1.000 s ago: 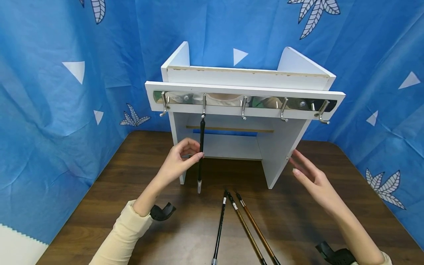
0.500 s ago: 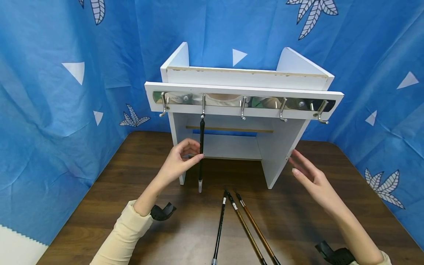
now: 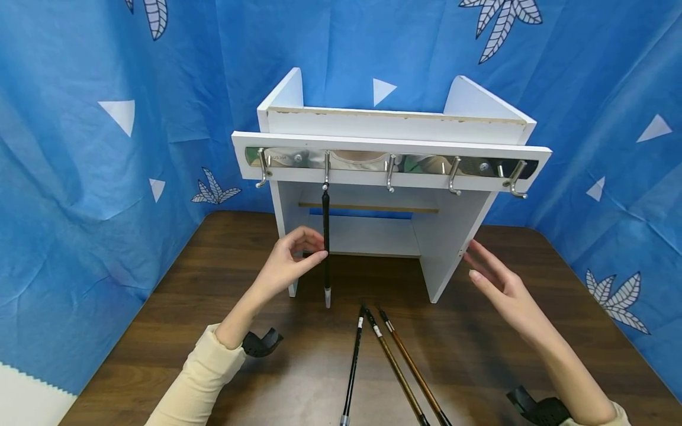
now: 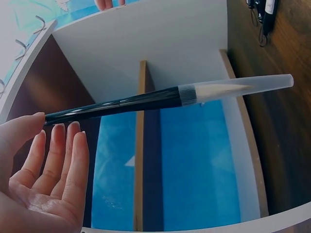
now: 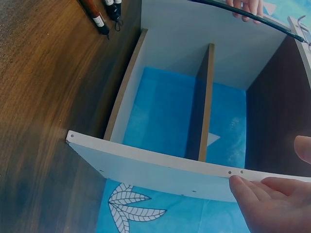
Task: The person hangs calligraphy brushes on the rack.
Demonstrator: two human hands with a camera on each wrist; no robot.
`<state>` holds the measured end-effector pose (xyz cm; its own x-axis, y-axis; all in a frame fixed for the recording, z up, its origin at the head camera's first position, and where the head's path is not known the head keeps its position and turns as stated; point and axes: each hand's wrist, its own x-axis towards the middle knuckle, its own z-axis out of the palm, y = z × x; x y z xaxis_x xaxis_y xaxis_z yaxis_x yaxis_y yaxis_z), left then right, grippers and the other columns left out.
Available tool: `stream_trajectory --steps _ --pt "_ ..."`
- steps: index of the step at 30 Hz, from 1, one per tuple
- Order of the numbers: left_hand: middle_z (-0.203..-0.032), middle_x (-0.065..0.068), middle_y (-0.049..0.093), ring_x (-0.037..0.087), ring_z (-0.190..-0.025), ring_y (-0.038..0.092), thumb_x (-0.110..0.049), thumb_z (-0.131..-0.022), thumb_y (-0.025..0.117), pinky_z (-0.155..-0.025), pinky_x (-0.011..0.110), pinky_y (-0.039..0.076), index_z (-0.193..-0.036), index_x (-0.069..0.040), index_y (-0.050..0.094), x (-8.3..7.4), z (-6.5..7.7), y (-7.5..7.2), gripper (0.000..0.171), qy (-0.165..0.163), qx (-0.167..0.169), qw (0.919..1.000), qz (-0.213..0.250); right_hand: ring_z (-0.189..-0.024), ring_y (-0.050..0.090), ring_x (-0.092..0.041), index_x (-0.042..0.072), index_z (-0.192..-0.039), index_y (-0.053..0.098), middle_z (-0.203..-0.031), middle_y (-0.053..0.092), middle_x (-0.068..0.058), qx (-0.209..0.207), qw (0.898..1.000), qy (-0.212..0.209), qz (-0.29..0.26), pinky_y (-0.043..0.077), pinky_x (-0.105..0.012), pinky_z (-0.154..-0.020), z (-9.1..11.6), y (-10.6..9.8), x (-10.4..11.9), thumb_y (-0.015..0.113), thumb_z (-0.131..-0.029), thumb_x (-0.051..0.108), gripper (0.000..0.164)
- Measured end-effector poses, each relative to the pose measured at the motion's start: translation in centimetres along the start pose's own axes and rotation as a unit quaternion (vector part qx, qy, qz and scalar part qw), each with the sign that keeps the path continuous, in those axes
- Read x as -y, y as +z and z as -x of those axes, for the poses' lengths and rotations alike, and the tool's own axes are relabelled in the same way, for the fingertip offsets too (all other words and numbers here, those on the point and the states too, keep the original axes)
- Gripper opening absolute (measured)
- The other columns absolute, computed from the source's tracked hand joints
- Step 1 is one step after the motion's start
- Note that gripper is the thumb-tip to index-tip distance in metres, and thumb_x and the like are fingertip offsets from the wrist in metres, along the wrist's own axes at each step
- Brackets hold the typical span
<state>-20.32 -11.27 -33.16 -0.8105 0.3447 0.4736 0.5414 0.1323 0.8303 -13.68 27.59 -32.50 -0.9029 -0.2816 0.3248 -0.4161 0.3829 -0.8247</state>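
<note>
A black calligraphy brush (image 3: 327, 216) hangs upright from the second hook (image 3: 327, 171) from the left. A clear cap (image 4: 252, 86) covers its pale bristles at the lower end. My left hand (image 3: 290, 260) pinches its handle lightly, thumb in front and fingertips on the far side; in the left wrist view the thumb tip hides the handle's upper part. My right hand (image 3: 503, 284) has its fingers extended, fingertips right at the edge of the white shelf unit's right side panel (image 5: 155, 160). The hooks sit on a metal strip along the unit's front rail (image 3: 373, 144).
Three more brushes lie on the wooden table in front of the unit: a black one (image 3: 354, 367) and two brown ones (image 3: 394, 364) (image 3: 415, 367). The other hooks on the rail hold nothing. Blue patterned cloth (image 3: 176, 106) surrounds the table.
The hanging brush's capped lower end has swung slightly to the right, and my left hand has shifted a little down and right with it. My right hand stays at the side panel.
</note>
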Motion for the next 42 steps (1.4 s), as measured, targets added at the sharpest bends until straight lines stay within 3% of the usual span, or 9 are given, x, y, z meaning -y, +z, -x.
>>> stream_trajectory --steps 9,18,26,28,30,38,42 --pt "-0.097 0.010 0.063 0.023 -0.092 0.060 -0.006 -0.087 0.067 -0.085 0.041 0.048 -0.106 0.000 0.059 0.5 0.5 0.1 0.021 -0.015 -0.002 0.9999 -0.006 -0.130 0.034 -0.012 0.010 -0.150 0.020 -0.150 0.023 -0.016 0.004 1.000 0.005 -0.011 0.038 -0.013 -0.091 -0.1 0.0 0.2 0.044 -0.099 0.005 0.056" --pt "-0.098 0.011 0.063 0.024 -0.091 0.060 -0.005 -0.088 0.065 -0.082 0.034 0.049 -0.106 0.001 0.059 0.9 1.0 0.0 0.020 -0.039 0.006 0.9992 -0.004 -0.131 0.033 -0.013 0.008 -0.150 0.019 -0.151 0.021 -0.017 0.006 1.000 0.004 -0.012 0.037 -0.013 -0.092 -0.3 -0.2 0.3 0.043 -0.099 0.005 0.056" --pt "-0.095 0.019 0.062 0.031 -0.088 0.060 0.005 -0.086 0.062 -0.080 0.039 0.050 -0.103 0.008 0.057 -1.3 2.2 0.2 0.017 -0.059 0.015 0.9981 -0.016 -0.130 0.034 -0.010 0.008 -0.149 0.020 -0.150 0.022 -0.019 0.002 1.000 0.004 -0.008 0.037 -0.013 -0.091 -0.2 -0.1 0.1 0.044 -0.099 0.006 0.055" --pt "-0.095 0.019 0.062 0.031 -0.087 0.060 0.006 -0.086 0.062 -0.079 0.039 0.050 -0.102 0.007 0.058 -1.2 2.6 0.2 0.016 -0.065 0.016 0.9976 -0.018 -0.130 0.035 -0.010 0.007 -0.149 0.020 -0.150 0.023 -0.019 0.001 1.000 0.003 -0.005 0.038 -0.013 -0.091 -0.2 -0.1 0.0 0.044 -0.099 0.006 0.055" --pt "-0.094 0.018 0.062 0.031 -0.086 0.060 0.006 -0.086 0.061 -0.078 0.037 0.051 -0.101 0.007 0.058 -0.8 3.0 0.2 0.015 -0.065 0.018 0.9975 -0.019 -0.130 0.035 -0.010 0.007 -0.149 0.020 -0.149 0.023 -0.019 0.001 1.000 0.002 -0.004 0.037 -0.013 -0.091 -0.1 -0.1 0.0 0.044 -0.099 0.006 0.055" --pt "-0.093 0.011 0.064 0.028 -0.084 0.060 0.000 -0.088 0.064 -0.075 0.035 0.051 -0.105 0.002 0.058 3.9 5.2 0.6 0.018 -0.079 0.034 0.9963 -0.010 -0.130 0.035 -0.010 0.008 -0.149 0.020 -0.150 0.023 -0.019 0.003 1.000 0.001 -0.008 0.037 -0.013 -0.091 -0.1 0.0 0.0 0.044 -0.099 0.005 0.055" --pt "-0.092 0.016 0.063 0.038 -0.084 0.060 -0.004 -0.090 0.062 -0.072 0.038 0.053 -0.105 0.003 0.056 4.7 6.5 1.1 0.018 -0.102 0.055 0.9932 0.016 -0.130 0.034 -0.011 0.009 -0.149 0.021 -0.150 0.023 -0.018 0.005 1.000 0.001 -0.012 0.037 -0.013 -0.091 -0.2 -0.1 0.1 0.044 -0.099 0.006 0.055"
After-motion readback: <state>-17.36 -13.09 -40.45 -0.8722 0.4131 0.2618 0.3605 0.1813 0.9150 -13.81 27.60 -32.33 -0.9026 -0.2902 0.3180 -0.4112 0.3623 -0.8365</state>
